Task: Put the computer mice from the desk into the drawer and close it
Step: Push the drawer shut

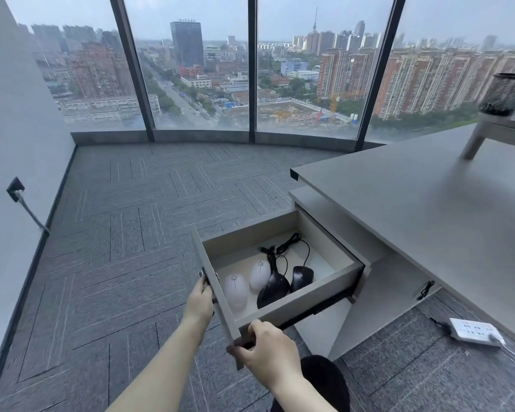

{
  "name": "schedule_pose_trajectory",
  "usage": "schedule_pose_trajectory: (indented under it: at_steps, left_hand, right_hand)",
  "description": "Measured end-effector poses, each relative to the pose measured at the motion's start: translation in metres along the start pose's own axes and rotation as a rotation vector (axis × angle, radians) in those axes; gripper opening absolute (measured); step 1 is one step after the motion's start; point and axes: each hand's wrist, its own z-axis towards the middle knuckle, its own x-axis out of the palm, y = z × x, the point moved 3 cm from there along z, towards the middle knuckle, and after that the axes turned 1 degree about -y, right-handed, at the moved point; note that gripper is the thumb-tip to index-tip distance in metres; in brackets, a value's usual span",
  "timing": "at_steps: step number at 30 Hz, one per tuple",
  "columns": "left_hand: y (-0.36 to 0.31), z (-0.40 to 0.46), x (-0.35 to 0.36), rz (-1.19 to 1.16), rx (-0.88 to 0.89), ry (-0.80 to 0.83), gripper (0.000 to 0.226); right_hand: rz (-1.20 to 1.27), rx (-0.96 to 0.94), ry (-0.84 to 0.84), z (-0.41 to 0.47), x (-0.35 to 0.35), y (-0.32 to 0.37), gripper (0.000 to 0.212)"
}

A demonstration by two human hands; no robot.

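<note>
The grey drawer [306, 298] stands pulled out from under the desk [428, 203]. Inside lie two white mice, one [235, 291] nearer the front panel and one [260, 275] beside it, plus two black wired mice, a larger one [273, 288] and a smaller one [302, 277], their cables bunched at the back. My left hand [201, 300] grips the drawer's front panel near its top edge. My right hand [265, 349] holds the panel's lower near corner.
A white power strip [474, 330] lies on the carpet under the desk at right. A black mesh pen holder [504, 93] stands on a small riser [488, 129] on the desk's far end. A wall socket with a cable [15, 188] is at left. Floor-to-ceiling windows ahead.
</note>
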Motion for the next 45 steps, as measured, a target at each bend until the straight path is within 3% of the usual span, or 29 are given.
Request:
schedule_pose_trajectory:
  at_steps: [8,12,19,23,31,37,45]
  left_hand:
    - [-0.007,0.016,0.041,-0.009,-0.033,0.098,0.050]
    - [-0.020,0.024,0.081,0.027,-0.025,0.175,0.054]
    - [-0.049,0.033,0.156,0.055,-0.032,0.283,0.061]
    - [-0.060,0.038,0.195,0.024,-0.034,0.335,0.066]
    - [-0.075,0.041,0.258,-0.034,-0.062,0.394,0.067]
    - [-0.084,0.042,0.282,-0.055,-0.044,0.422,0.069]
    - [-0.085,0.046,0.289,-0.074,-0.051,0.412,0.078]
  right_hand:
    - [0.051,0.077,-0.110,0.007,-0.020,-0.026,0.026]
    - [0.048,0.163,-0.182,0.018,-0.038,-0.059,0.036]
    - [0.179,0.352,-0.297,0.029,-0.079,-0.111,0.030]
    - [0.200,0.493,-0.381,0.038,-0.093,-0.142,0.072]
    - [0.327,0.571,-0.534,0.060,-0.112,-0.191,0.092]
    - [0.364,0.551,-0.597,0.072,-0.123,-0.211,0.080]
    - [0.297,0.537,-0.552,0.081,-0.127,-0.224,0.053]
